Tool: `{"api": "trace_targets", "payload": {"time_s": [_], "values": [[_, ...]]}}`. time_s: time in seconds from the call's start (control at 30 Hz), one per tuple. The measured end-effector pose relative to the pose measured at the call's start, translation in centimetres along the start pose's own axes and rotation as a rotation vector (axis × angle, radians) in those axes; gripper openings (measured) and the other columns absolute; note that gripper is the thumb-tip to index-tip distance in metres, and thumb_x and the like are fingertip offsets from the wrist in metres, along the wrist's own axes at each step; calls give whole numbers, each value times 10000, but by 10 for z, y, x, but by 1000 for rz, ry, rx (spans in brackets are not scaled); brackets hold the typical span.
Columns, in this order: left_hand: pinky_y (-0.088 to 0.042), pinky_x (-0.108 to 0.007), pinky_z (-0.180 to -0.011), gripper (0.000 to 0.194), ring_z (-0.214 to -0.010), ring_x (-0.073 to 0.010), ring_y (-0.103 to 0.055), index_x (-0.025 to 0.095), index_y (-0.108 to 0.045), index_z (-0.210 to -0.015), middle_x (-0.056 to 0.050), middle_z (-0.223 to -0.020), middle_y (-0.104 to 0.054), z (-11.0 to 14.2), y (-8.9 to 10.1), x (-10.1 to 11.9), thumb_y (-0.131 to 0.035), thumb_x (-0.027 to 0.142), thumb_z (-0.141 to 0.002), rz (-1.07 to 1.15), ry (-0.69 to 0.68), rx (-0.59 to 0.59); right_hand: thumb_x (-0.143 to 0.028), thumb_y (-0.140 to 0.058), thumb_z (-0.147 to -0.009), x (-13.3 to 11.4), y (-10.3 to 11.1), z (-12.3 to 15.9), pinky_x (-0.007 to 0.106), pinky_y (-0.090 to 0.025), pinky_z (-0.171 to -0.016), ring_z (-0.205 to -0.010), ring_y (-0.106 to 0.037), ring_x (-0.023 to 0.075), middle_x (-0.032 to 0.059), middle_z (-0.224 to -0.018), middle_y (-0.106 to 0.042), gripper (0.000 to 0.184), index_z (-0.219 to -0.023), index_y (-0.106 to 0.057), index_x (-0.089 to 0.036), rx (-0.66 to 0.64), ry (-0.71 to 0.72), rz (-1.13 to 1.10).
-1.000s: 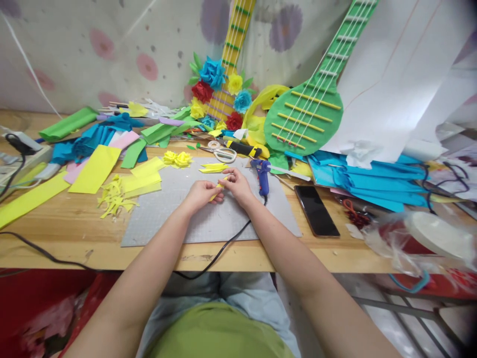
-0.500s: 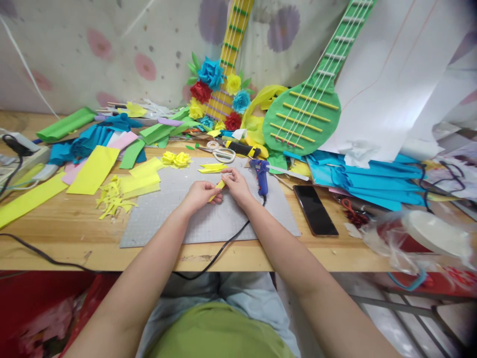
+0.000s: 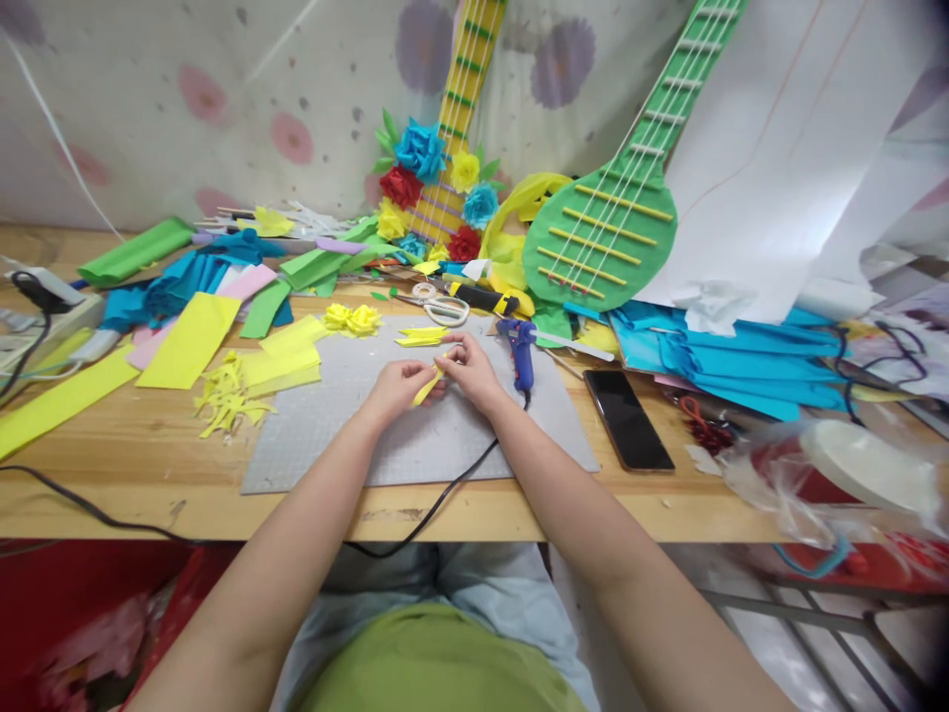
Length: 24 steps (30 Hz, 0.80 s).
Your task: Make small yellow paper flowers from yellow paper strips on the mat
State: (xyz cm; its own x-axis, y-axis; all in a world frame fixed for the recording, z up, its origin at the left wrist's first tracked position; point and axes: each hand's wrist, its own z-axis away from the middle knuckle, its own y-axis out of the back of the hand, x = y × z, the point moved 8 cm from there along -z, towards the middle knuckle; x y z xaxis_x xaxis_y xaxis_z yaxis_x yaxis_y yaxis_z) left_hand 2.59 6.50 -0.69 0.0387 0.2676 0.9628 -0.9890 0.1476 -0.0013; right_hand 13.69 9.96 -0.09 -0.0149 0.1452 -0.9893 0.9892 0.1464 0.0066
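Between my two hands, over the grey cutting mat [image 3: 311, 445], is a small strip of yellow crepe paper [image 3: 425, 390]. My left hand [image 3: 400, 388] pinches it from the left, and my right hand [image 3: 470, 372] pinches its upper end. Fingers cover part of the strip. Just beyond the hands lie several cut yellow paper pieces [image 3: 421, 337] on the mat. Two yellow paper flowers [image 3: 352, 319] sit at the mat's far left edge. To the right of my right hand rests a blue glue gun [image 3: 520, 354], its black cord running under my right forearm.
White-handled scissors [image 3: 447, 311] and a black-yellow cutter [image 3: 483, 298] lie behind the mat. A phone [image 3: 627, 419] is on the right. Yellow sheets [image 3: 189, 341] and shredded scraps [image 3: 228, 396] spread left. A green paper instrument [image 3: 600, 237] and a flowered yellow one [image 3: 464, 89] lean at the back.
The yellow strip between my fingers has turned slightly, and its lower end now shows more beside my left fingers. Both hands stay nearly in place.
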Motion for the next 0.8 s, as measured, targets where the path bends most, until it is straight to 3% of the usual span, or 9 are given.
{"api": "trace_targets", "payload": {"time_s": [0.17,0.4,0.8], "values": [[-489,-238,-551,284,-544,-134,-631,132,-602,-679,-22,-586,-656,-7,2,-2,-697,394,-623,-32,-56,47,-304,-608,-632,-4,-2,0,226,-376,-579,-557,-469,78,-92,-595,-471,332,-920,-466,-218,-12,12,14],[-502,-254,-535,259,-468,-125,-601,130,-584,-650,-23,-540,-635,-15,5,-5,-678,371,-664,-17,-60,81,-315,-597,-649,2,22,-3,213,-335,-538,-513,-415,75,-94,-565,-428,294,-864,-419,-223,233,14,-25],[-487,-211,-448,266,-410,-108,-575,131,-543,-609,-6,-481,-604,-11,26,1,-698,346,-632,-23,-68,180,-263,-573,-678,9,36,-4,208,-326,-494,-497,-440,85,-93,-549,-437,268,-844,-364,-234,358,-77,-57]]}}
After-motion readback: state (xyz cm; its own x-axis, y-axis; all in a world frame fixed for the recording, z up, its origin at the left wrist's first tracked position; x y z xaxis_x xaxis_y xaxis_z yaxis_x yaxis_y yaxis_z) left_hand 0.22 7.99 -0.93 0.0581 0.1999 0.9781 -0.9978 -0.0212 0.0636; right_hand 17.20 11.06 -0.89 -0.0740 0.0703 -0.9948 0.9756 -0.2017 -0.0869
